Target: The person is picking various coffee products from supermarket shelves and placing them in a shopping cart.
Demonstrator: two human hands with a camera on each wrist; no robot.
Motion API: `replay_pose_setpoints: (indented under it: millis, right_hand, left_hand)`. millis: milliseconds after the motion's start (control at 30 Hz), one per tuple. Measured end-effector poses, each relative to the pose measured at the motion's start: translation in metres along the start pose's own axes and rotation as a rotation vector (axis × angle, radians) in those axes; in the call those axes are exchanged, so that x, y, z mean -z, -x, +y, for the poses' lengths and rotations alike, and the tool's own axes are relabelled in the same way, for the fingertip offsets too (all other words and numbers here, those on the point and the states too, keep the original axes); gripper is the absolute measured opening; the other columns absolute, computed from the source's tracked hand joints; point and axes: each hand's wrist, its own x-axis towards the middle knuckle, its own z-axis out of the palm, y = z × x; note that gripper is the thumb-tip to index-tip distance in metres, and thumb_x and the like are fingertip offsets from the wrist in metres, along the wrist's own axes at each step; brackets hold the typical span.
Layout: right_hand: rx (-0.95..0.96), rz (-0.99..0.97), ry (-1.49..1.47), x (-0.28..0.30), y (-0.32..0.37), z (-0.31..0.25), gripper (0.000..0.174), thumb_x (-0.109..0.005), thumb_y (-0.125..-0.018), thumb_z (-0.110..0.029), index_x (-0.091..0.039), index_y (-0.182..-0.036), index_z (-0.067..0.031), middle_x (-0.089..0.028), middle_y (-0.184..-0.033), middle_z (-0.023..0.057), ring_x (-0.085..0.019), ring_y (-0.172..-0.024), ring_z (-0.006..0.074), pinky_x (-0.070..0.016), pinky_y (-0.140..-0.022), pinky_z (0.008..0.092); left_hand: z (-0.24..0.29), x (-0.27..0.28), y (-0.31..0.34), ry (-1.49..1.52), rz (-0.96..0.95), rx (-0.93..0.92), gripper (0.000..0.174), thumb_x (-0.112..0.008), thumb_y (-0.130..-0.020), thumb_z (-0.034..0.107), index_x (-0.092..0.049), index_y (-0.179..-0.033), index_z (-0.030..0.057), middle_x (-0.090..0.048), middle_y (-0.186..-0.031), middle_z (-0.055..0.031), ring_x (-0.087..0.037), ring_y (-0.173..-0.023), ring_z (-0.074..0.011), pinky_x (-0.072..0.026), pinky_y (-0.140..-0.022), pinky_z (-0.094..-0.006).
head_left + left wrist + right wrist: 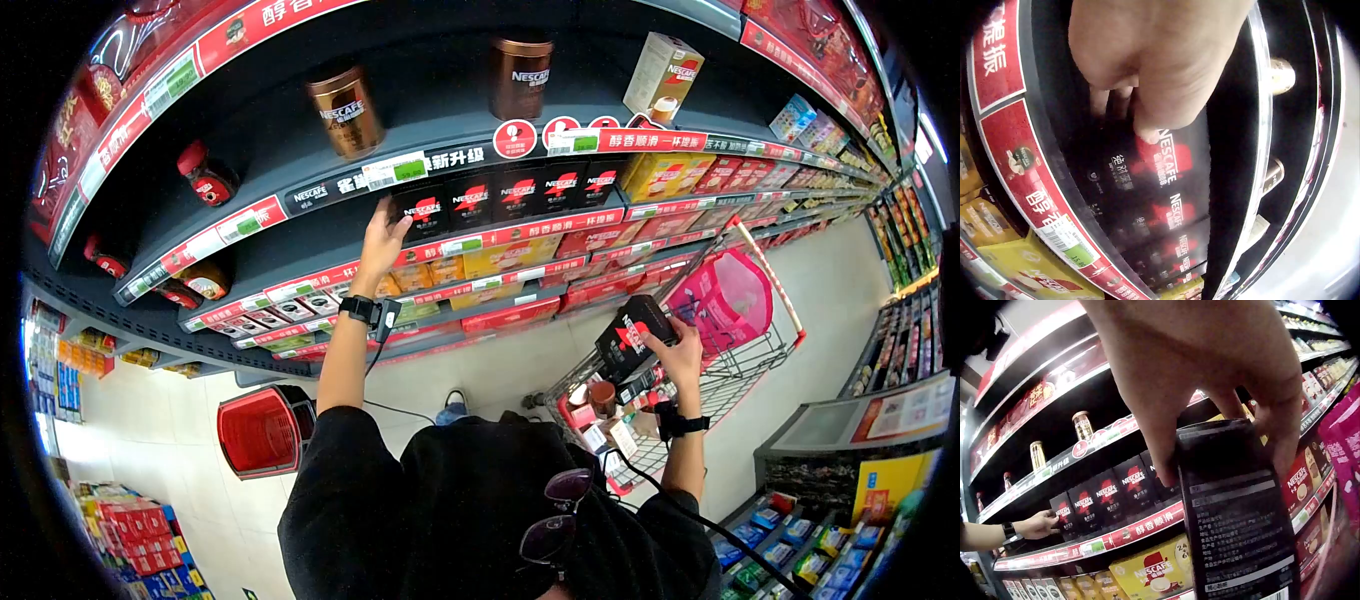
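On the shelf, a row of black Nescafe boxes (470, 199) (1175, 215) (1108, 495) stands upright. My left hand (381, 240) (1160, 56) (1038, 525) is at the leftmost box (421, 211) (1169, 159) (1064, 514), thumb on its front and fingers round its side, partly hidden behind it. Another black Nescafe box (633, 338) (1235, 506) is gripped by my right hand (680, 352) (1210, 369), between thumb and fingers. It is held tilted over the cart's near end in the head view, its text-covered side facing the right wrist camera.
A wire shopping cart (735, 375) with jars and boxes inside and a pink bag (735, 300) stands at the right. A red basket (262, 432) is on the floor at left. Metallic Nescafe tins (345, 112) occupy the shelf above; yellow boxes (1035, 275) sit below the black row.
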Motion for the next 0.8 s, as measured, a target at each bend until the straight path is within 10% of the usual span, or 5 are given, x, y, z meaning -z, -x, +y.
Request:
replay_pose_setpoints:
  millis: [233,333,433,567,800]
  right_hand:
    - [0.272,-0.232,-0.197,0.006,0.015,-0.093,0.064,-0.09,-0.066,-0.028,-0.068,-0.119,-0.0013,-0.063,-0.108,0.0187,-0.062,-0.105,0.0342,-0.0497,-0.094,0.0398]
    - [0.381,-0.345,-0.359,-0.013,0.018,-0.152,0.065,-0.09,-0.068,-0.028,-0.067,-0.125,-0.0063,-0.06,-0.113,0.0141,-0.063,-0.106,0.0284,-0.0525,-0.092,0.0391]
    - [0.575,-0.426,-0.484,-0.053,0.019,-0.206,0.065,-0.088,-0.072,-0.022,-0.063,-0.13,-0.0068,-0.059,-0.117,0.0119,-0.059,-0.113,0.0259,-0.0489,-0.096,0.0361]
    - [0.711,-0.458,-0.557,-0.12,0.01,-0.253,0.062,-0.085,-0.078,-0.025,-0.061,-0.132,-0.0048,-0.055,-0.121,0.0132,-0.058,-0.112,0.0259,-0.0497,-0.094,0.0346]
    - [0.834,-0.38,-0.523,-0.173,0.0,-0.324,0.077,-0.072,-0.09,-0.036,-0.037,-0.15,-0.0021,-0.057,-0.116,0.0209,-0.061,-0.108,0.0324,-0.0491,-0.09,0.0402]
  left_hand:
    - [0.025,0.0,0.039,-0.335,0.333,-0.088,0.052,-0.069,-0.09,0.008,-0.047,-0.136,-0.0026,-0.059,-0.126,-0.0176,-0.062,-0.111,-0.0245,-0.05,-0.097,-0.0353]
    - [0.078,0.008,0.085,-0.018,-0.323,0.182,0.066,-0.07,-0.093,0.023,-0.038,-0.149,0.0092,-0.056,-0.135,-0.0123,-0.06,-0.119,-0.025,-0.0511,-0.101,-0.0389]
    - [0.114,0.004,0.122,-0.056,-0.694,-0.042,0.094,-0.083,-0.082,0.026,-0.026,-0.153,0.0032,-0.047,-0.145,-0.0178,-0.046,-0.135,-0.0253,-0.0468,-0.107,-0.0409]
    - [0.101,0.025,0.132,0.103,-0.396,0.306,0.089,-0.085,-0.079,0.015,-0.03,-0.147,-0.0042,-0.053,-0.138,-0.0184,-0.053,-0.128,-0.0254,-0.0538,-0.097,-0.0382]
    - [0.074,0.089,0.13,-0.081,-0.002,0.164,0.061,-0.082,-0.081,0.013,-0.053,-0.132,-0.0045,-0.064,-0.123,-0.0145,-0.062,-0.109,-0.0221,-0.0499,-0.094,-0.0348]
